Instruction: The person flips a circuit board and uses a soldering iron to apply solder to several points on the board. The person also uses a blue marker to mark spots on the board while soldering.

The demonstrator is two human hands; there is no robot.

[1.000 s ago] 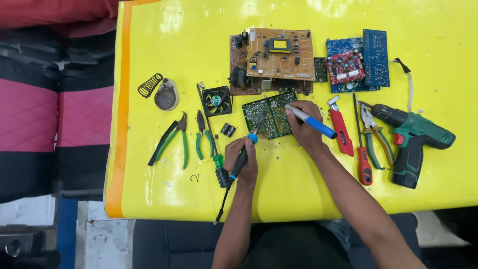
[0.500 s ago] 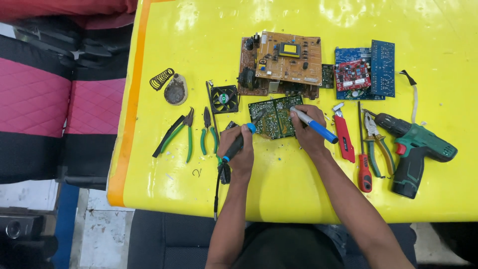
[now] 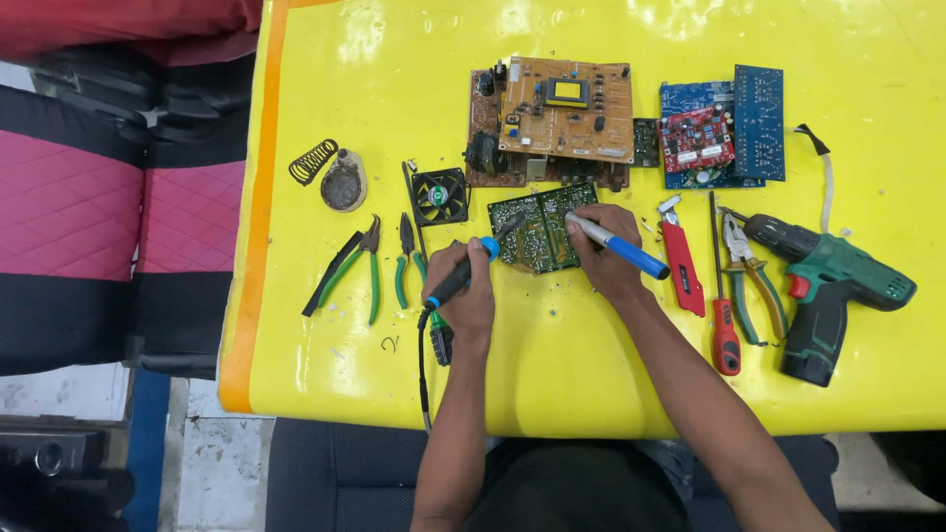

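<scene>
My left hand (image 3: 465, 294) grips a soldering iron (image 3: 471, 264) with a black and blue handle, its tip touching the left edge of a small green circuit board (image 3: 540, 225) on the yellow table (image 3: 591, 374). My right hand (image 3: 606, 258) holds a blue and grey desoldering pump (image 3: 621, 248), its nozzle resting on the same board's right side. The iron's black cord runs down off the table's near edge.
Behind the green board lie a brown circuit board (image 3: 562, 123) and blue and red boards (image 3: 719, 138). A small fan (image 3: 439, 196), green-handled pliers (image 3: 353, 264) and a coil stand (image 3: 330, 175) sit left. A red cutter (image 3: 682, 258), screwdriver (image 3: 724, 315), pliers (image 3: 751, 276) and green drill (image 3: 828, 286) lie right.
My left hand has brought the soldering iron up and right, so its tip now meets the green board. My right hand stays on the board with the pump.
</scene>
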